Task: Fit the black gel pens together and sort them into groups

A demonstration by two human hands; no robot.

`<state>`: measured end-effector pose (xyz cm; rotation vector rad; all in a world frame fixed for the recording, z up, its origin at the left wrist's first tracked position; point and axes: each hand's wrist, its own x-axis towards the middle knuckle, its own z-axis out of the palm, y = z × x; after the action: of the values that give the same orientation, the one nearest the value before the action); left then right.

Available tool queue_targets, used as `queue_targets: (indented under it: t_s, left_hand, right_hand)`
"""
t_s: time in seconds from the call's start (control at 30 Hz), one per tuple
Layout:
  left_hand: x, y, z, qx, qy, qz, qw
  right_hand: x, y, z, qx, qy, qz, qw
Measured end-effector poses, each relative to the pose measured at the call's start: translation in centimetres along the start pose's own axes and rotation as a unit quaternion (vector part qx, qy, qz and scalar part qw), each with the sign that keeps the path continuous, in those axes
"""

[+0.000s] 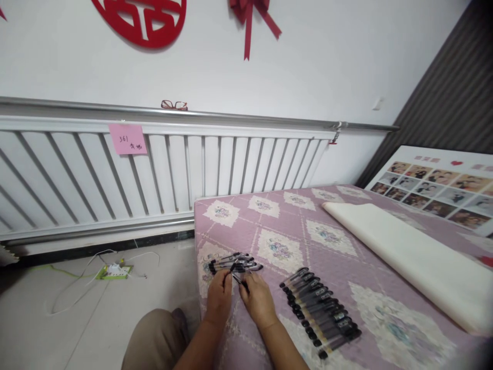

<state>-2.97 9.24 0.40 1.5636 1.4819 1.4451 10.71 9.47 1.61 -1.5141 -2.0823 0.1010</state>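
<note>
My left hand (pixel 219 295) is closed, its fingertips pinching a small black piece that looks like a pen cap (pixel 233 266). Beside it, my right hand (pixel 259 299) is closed around a pen (pixel 239 280), whose thin end points up and left toward the left fingers. Just beyond both hands lies a loose pile of black-capped pens (pixel 241 263) near the bed's left edge. To the right of my right hand, several pens (pixel 319 308) lie side by side in a slanted row, black ends toward me. Fingers partly hide the held pieces.
The pens rest on a purple patterned bedspread (pixel 287 213). A folded cream pad (pixel 400 252) lies to the right, before a photo board (pixel 435 187). A white radiator (pixel 239 167) lines the wall. On the floor at left sits a power strip (pixel 114 272) with cables.
</note>
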Motion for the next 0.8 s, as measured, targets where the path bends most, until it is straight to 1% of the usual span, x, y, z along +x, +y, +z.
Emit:
queue_targets:
  t_s: [0.2, 0.27, 0.33, 0.47, 0.53, 0.6, 0.7, 0.8]
  left_hand:
    - [-0.2, 0.0, 0.1, 0.028, -0.008, 0.004, 1.0]
    - [-0.4, 0.0, 0.2, 0.039, -0.017, 0.01, 0.999]
    - [-0.6, 0.0, 0.3, 0.05, -0.042, 0.024, 0.998]
    - [-0.8, -0.1, 0.4, 0.074, -0.118, 0.057, 0.989]
    - [-0.7, -0.2, 0.4, 0.08, -0.134, 0.057, 0.986]
    - [-0.7, -0.3, 0.4, 0.083, -0.143, 0.051, 0.985]
    - [-0.7, -0.3, 0.4, 0.089, -0.16, 0.044, 0.982]
    - [-0.9, -0.1, 0.5, 0.099, -0.18, 0.058, 0.977]
  right_hand:
    - [-2.1, -0.2, -0.5, 0.023, 0.005, 0.003, 1.0]
    - [-2.9, -0.2, -0.6, 0.044, 0.009, 0.014, 0.999]
    - [-3.6, 0.0, -0.6, 0.071, 0.019, 0.035, 0.997]
    - [-4.2, 0.5, -0.6, 0.129, 0.038, 0.068, 0.989]
    - [-4.2, 0.6, -0.6, 0.159, 0.046, 0.084, 0.983]
    - [-4.2, 0.8, -0.7, 0.202, 0.058, 0.106, 0.972]
    - [-4.1, 1.0, -1.0, 0.277, 0.075, 0.149, 0.946]
    - [-4.1, 1.4, -1.4, 0.344, 0.076, 0.181, 0.918]
